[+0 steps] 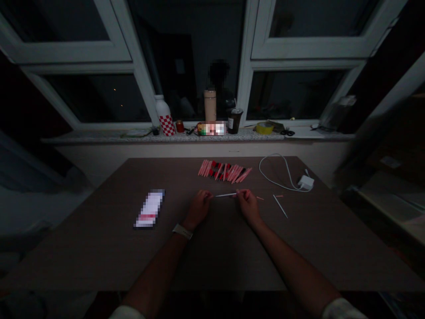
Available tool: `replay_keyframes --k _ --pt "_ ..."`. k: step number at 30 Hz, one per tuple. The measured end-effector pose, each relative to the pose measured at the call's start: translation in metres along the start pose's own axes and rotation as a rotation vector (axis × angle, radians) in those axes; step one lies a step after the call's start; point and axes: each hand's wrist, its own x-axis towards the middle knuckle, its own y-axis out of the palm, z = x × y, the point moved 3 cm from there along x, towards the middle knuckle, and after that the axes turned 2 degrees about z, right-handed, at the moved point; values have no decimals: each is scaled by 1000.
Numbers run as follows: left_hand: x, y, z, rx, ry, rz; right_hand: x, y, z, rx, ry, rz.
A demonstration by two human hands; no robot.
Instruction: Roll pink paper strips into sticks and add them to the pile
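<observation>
Both my hands rest on the dark table (99,248) near its middle. My left hand (198,208), with a watch at the wrist, pinches one end of a thin white pen refill (226,195). My right hand (247,204) pinches the other end, where a pink part shows. A row of several pink pens (225,171) lies just beyond my hands. A loose thin white stick (280,206) and small pink pieces (260,198) lie to the right of my right hand.
A lit phone (150,208) lies at the left. A white cable with a charger (305,181) sits at the right. The windowsill holds a checked bottle (165,116), a tall cup (210,105), a dark cup (234,119) and yellow tape (264,128).
</observation>
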Motion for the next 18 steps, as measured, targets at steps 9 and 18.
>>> replay_keyframes --k 9,18 --pt "-1 -1 -2 -106 -67 7 -2 5 -1 91 48 65" --pt "1 -2 -1 -384 -143 -115 -4 10 -7 236 189 141"
